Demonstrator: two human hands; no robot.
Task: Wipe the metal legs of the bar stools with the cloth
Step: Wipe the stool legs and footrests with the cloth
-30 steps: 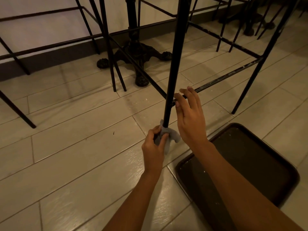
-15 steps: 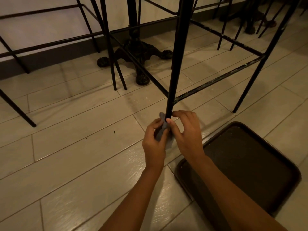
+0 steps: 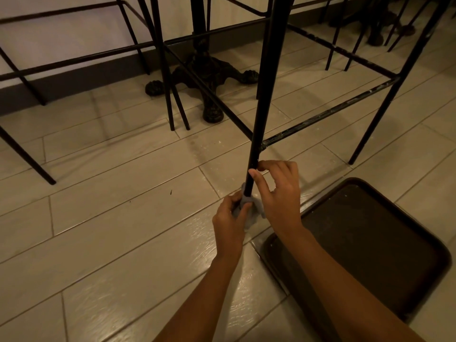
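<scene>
Scanning for writing now, and there's nothing to read: no lettering, label, brand or number on the stool leg (image 3: 261, 95), cloth (image 3: 249, 213), tray (image 3: 370, 243) or floor tiles (image 3: 123, 218).

1 view, head-worn, wide-angle. Faces forward and down from low height onto tiled floor (image 3: 111, 230). Left hand (image 3: 229, 220) and right hand (image 3: 278, 193) near lens, centre frame. Stool leg (image 3: 261, 95) exits top edge. Wall (image 3: 74, 28) far, top left.
</scene>
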